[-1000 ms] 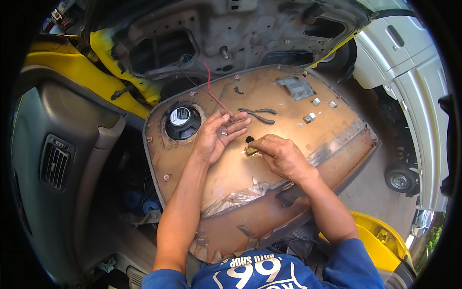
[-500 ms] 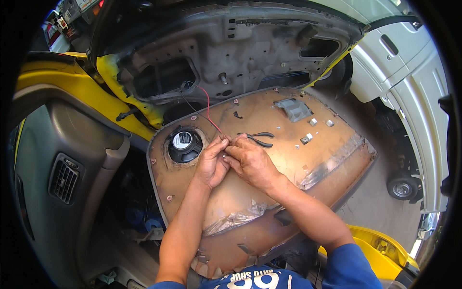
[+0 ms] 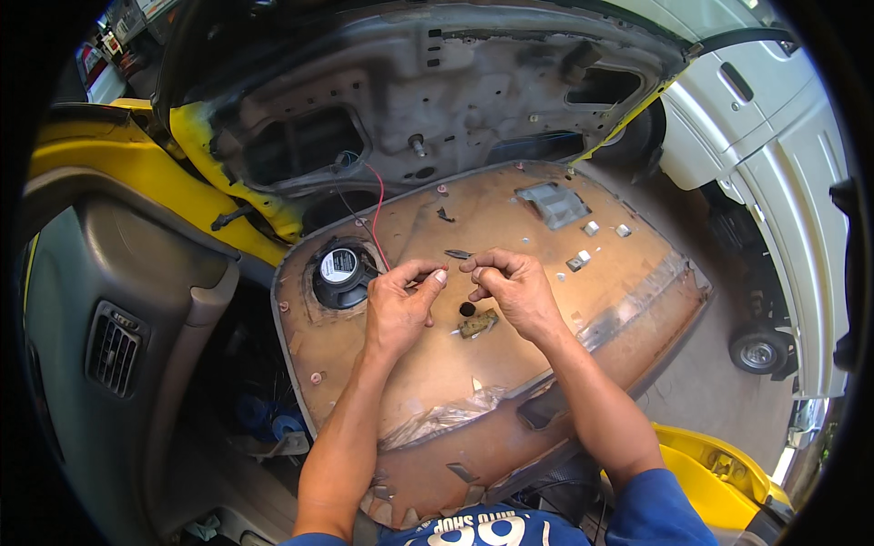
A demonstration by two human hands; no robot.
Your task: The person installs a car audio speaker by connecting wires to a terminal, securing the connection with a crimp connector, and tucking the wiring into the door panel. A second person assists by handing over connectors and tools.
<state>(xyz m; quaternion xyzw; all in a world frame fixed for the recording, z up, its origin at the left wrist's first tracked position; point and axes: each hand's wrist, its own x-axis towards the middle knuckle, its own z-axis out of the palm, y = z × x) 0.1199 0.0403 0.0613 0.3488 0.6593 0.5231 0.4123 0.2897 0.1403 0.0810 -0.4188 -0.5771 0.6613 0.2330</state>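
My left hand (image 3: pixel 401 309) is closed in a pinch on the thin red wire (image 3: pixel 380 209), which runs down to it from the metal door shell (image 3: pixel 391 109). My right hand (image 3: pixel 514 291) is a short way to the right, thumb and forefinger pressed together; anything between them is too small to make out. Beyond it the jaws of the pliers (image 3: pixel 458 254) show, the handles hidden behind the hand. Both hands are above a brown door panel (image 3: pixel 437 364) lying back side up. A round black speaker (image 3: pixel 346 278) is set in it, left of my left hand.
A small brownish block (image 3: pixel 478 323) lies on the panel below my hands. White clips (image 3: pixel 591 227) and a grey patch (image 3: pixel 553 207) are farther right. The dashboard with an air vent (image 3: pixel 118 341) borders the left; a white vehicle (image 3: pixel 765 164) stands at the right.
My hands have come apart, the left moving slightly left and the right moving right. The wire has shifted left with my left hand. The brownish block now shows, and the pliers' handles are covered.
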